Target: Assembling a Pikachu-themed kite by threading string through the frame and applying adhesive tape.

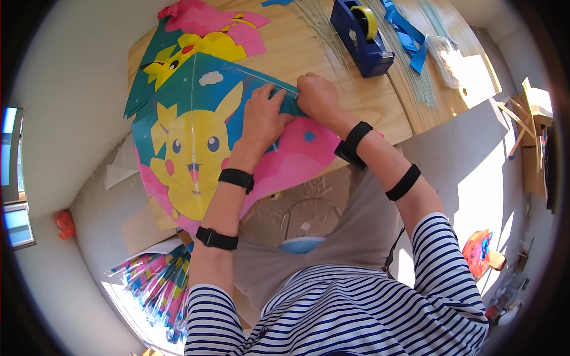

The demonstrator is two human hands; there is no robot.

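Note:
A kite (193, 136) with a big yellow cartoon figure on teal and pink lies across the wooden table in front of me. A thin rod runs along its upper right edge. My left hand (261, 121) rests on the sheet just below that edge, fingers bent and somewhat apart, pressing on it. Close beside it, my right hand (319, 102) is closed in a pinch at the kite's right corner, by the rod's end. What lies between those fingertips is mostly hidden. Dark bands circle both forearms.
More printed kite sheets (222, 38) lie beyond at the far left. A blue tape dispenser (362, 41) with yellow tape stands at the back, among thin sticks (317, 26), blue strips (407, 35) and a clear plastic box (446, 62). Wrapped kites (163, 285) sit below left.

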